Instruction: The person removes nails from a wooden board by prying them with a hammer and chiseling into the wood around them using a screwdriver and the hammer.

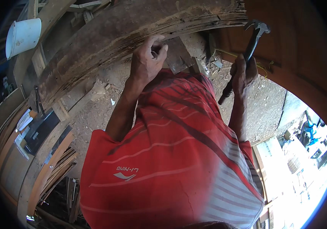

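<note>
My right hand (243, 74) is wrapped round the dark handle of a claw hammer (252, 45), raised with its metal head up and away from me. My left hand (148, 57) has its fingers curled in toward the thumb at the near edge of a long, rough wooden beam (133, 26). Whatever those fingers may hold is too small or hidden to make out. Just right of them, a flat dark brown panel (178, 53) extends from under the beam toward my body. The hammer is apart from the beam.
A white bucket (24, 36) hangs or stands at the far left. Stacked timber (54, 175) and a dark case (41, 131) lie on the left. A large brown wooden panel (293, 49) rises at the right. Debris litters the dirt floor (94, 110); cluttered items (312, 133) sit in bright light at lower right.
</note>
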A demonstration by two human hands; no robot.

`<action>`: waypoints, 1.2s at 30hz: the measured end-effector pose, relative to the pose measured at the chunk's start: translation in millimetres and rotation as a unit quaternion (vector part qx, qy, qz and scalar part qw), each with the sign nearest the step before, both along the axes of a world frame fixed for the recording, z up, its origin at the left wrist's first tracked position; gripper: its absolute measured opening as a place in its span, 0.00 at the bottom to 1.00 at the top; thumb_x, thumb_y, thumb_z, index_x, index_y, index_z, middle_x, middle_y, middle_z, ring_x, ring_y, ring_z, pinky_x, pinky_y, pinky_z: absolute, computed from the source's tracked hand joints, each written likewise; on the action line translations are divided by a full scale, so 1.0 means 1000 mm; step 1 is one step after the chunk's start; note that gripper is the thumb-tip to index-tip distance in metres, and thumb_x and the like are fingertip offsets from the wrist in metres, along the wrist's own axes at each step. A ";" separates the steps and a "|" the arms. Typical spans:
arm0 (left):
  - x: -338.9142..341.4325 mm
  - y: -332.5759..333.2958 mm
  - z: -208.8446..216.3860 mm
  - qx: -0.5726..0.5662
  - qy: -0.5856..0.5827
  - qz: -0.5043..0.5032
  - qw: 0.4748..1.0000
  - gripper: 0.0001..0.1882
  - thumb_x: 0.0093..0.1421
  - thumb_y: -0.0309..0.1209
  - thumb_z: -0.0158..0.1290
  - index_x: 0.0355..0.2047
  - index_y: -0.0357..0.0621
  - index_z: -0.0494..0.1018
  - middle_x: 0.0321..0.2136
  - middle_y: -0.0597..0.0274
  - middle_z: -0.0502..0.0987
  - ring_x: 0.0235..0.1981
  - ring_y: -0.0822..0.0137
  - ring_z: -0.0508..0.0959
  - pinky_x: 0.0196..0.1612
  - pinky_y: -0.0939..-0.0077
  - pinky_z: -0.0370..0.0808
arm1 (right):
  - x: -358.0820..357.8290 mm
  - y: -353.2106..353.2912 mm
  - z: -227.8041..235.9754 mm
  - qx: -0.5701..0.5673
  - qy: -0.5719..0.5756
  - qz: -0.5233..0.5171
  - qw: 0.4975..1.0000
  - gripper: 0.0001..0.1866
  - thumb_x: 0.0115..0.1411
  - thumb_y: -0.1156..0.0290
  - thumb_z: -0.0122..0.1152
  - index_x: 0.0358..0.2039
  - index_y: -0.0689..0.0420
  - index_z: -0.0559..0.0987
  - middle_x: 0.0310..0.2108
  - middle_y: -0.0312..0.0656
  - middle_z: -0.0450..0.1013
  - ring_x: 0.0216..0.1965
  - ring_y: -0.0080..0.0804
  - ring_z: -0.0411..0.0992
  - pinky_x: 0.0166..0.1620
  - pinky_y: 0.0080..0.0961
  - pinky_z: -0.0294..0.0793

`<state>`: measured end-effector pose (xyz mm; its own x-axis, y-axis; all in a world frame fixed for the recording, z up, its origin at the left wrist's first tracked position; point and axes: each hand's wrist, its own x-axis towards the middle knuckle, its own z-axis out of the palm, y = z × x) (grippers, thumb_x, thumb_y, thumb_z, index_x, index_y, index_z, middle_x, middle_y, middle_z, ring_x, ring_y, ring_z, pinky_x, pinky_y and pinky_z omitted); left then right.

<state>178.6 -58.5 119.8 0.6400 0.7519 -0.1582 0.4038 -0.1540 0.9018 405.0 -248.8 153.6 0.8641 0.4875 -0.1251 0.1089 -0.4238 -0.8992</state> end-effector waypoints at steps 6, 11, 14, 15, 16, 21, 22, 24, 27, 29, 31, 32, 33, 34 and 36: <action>-0.022 0.017 -0.014 0.313 0.054 -0.049 0.947 0.31 0.54 0.29 0.66 0.60 0.45 0.71 0.64 0.50 0.67 0.66 0.44 0.64 0.66 0.50 0.63 | -0.042 -0.004 0.001 0.089 0.021 0.001 0.996 0.20 0.72 0.55 0.54 0.43 0.62 0.77 0.16 0.33 0.68 0.17 0.19 0.67 0.21 0.19 0.64; -0.028 0.020 -0.022 0.325 0.080 -0.082 0.939 0.33 0.56 0.33 0.65 0.62 0.44 0.69 0.67 0.50 0.63 0.69 0.43 0.60 0.68 0.46 0.59 | -0.058 0.004 -0.022 -0.006 0.083 0.076 0.994 0.24 0.72 0.48 0.51 0.32 0.58 0.73 0.17 0.33 0.67 0.20 0.19 0.66 0.24 0.23 0.65; -0.029 0.019 -0.023 0.332 0.076 -0.078 0.937 0.32 0.56 0.33 0.65 0.62 0.44 0.70 0.67 0.50 0.63 0.69 0.43 0.60 0.68 0.45 0.59 | -0.048 0.004 -0.036 -0.090 0.040 0.095 0.991 0.22 0.72 0.51 0.51 0.32 0.59 0.74 0.17 0.33 0.67 0.20 0.19 0.67 0.24 0.23 0.66; -0.029 0.020 -0.024 0.333 0.077 -0.076 0.937 0.31 0.56 0.33 0.64 0.61 0.44 0.71 0.67 0.51 0.63 0.69 0.43 0.61 0.68 0.45 0.59 | -0.046 0.006 -0.023 -0.081 0.093 0.088 0.988 0.20 0.71 0.56 0.52 0.41 0.64 0.76 0.22 0.36 0.72 0.23 0.20 0.70 0.27 0.23 0.69; -0.029 0.018 -0.023 0.333 0.078 -0.070 0.937 0.31 0.56 0.33 0.64 0.61 0.44 0.71 0.67 0.51 0.63 0.69 0.43 0.61 0.68 0.45 0.59 | -0.046 0.005 -0.012 -0.081 0.091 0.094 0.988 0.20 0.71 0.56 0.52 0.41 0.64 0.76 0.22 0.36 0.72 0.23 0.20 0.70 0.27 0.23 0.69; -0.013 0.011 -0.025 0.338 0.097 -0.020 0.936 0.31 0.57 0.36 0.65 0.60 0.44 0.71 0.66 0.51 0.65 0.69 0.43 0.61 0.68 0.44 0.59 | -0.002 0.005 0.032 0.164 0.237 0.147 0.946 0.26 0.66 0.66 0.49 0.61 0.67 0.69 0.40 0.48 0.78 0.35 0.31 0.78 0.36 0.22 0.77; -0.006 0.011 -0.027 0.338 0.103 -0.005 0.935 0.31 0.57 0.36 0.65 0.60 0.44 0.71 0.66 0.51 0.65 0.69 0.43 0.61 0.68 0.44 0.59 | 0.017 0.005 0.034 0.213 0.298 0.155 0.918 0.26 0.66 0.66 0.49 0.61 0.67 0.68 0.42 0.51 0.78 0.37 0.35 0.80 0.38 0.24 0.79; 0.013 0.009 -0.032 0.324 0.057 0.002 0.944 0.34 0.55 0.39 0.66 0.61 0.49 0.71 0.68 0.50 0.62 0.70 0.43 0.58 0.67 0.41 0.59 | 0.057 0.000 0.032 0.311 0.333 0.245 0.856 0.31 0.68 0.52 0.52 0.60 0.67 0.68 0.50 0.61 0.75 0.48 0.48 0.80 0.46 0.35 0.85; 0.047 -0.004 -0.020 0.330 0.128 -0.014 0.935 0.36 0.54 0.41 0.67 0.64 0.57 0.70 0.70 0.50 0.58 0.71 0.41 0.55 0.68 0.39 0.55 | 0.089 0.017 0.063 0.311 0.310 0.230 0.868 0.34 0.66 0.45 0.60 0.57 0.65 0.72 0.49 0.57 0.77 0.48 0.45 0.81 0.41 0.31 0.85; 0.061 -0.011 -0.026 0.342 0.150 0.001 0.928 0.36 0.55 0.42 0.66 0.65 0.62 0.69 0.71 0.51 0.57 0.72 0.43 0.54 0.70 0.40 0.52 | 0.118 0.026 0.080 0.096 0.115 0.280 0.948 0.27 0.68 0.53 0.61 0.54 0.66 0.76 0.44 0.53 0.80 0.48 0.38 0.80 0.42 0.29 0.80; 0.071 -0.016 -0.031 0.350 0.167 0.014 0.922 0.36 0.56 0.42 0.66 0.66 0.66 0.69 0.72 0.52 0.55 0.73 0.44 0.52 0.71 0.42 0.49 | 0.137 0.038 0.096 -0.044 -0.051 0.308 0.949 0.24 0.66 0.57 0.65 0.50 0.67 0.78 0.38 0.49 0.80 0.44 0.32 0.78 0.43 0.29 0.76; 0.070 -0.016 -0.032 0.357 0.175 0.014 0.917 0.36 0.56 0.43 0.65 0.66 0.66 0.69 0.72 0.53 0.55 0.73 0.45 0.53 0.72 0.42 0.48 | 0.145 0.041 0.098 -0.106 -0.150 0.317 0.930 0.23 0.65 0.58 0.68 0.47 0.67 0.80 0.34 0.47 0.80 0.41 0.30 0.77 0.44 0.30 0.75; 0.069 -0.016 -0.032 0.362 0.184 0.018 0.914 0.35 0.56 0.44 0.65 0.65 0.67 0.70 0.72 0.54 0.55 0.73 0.46 0.53 0.72 0.43 0.47 | 0.155 0.044 0.097 -0.108 -0.148 0.328 0.927 0.23 0.65 0.58 0.68 0.47 0.67 0.80 0.34 0.47 0.80 0.41 0.30 0.77 0.44 0.30 0.75; 0.073 -0.017 -0.032 0.357 0.190 0.027 0.914 0.35 0.56 0.44 0.65 0.65 0.67 0.70 0.72 0.54 0.55 0.73 0.46 0.53 0.72 0.43 0.47 | 0.165 0.046 0.094 -0.105 -0.170 0.335 0.921 0.23 0.65 0.56 0.67 0.46 0.67 0.80 0.34 0.46 0.79 0.39 0.29 0.76 0.44 0.30 0.74; 0.078 -0.016 -0.034 0.369 0.181 0.034 0.911 0.33 0.56 0.45 0.65 0.64 0.68 0.72 0.72 0.57 0.57 0.72 0.48 0.55 0.72 0.44 0.48 | 0.178 0.054 0.081 -0.101 -0.188 0.351 0.912 0.23 0.66 0.55 0.65 0.45 0.67 0.80 0.33 0.45 0.78 0.37 0.28 0.74 0.44 0.31 0.73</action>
<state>256.2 -74.8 85.4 0.5938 0.7751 0.2158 0.6856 -0.6278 0.3686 583.4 -195.1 235.1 0.3478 0.9369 -0.0342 0.7013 -0.2842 -0.6537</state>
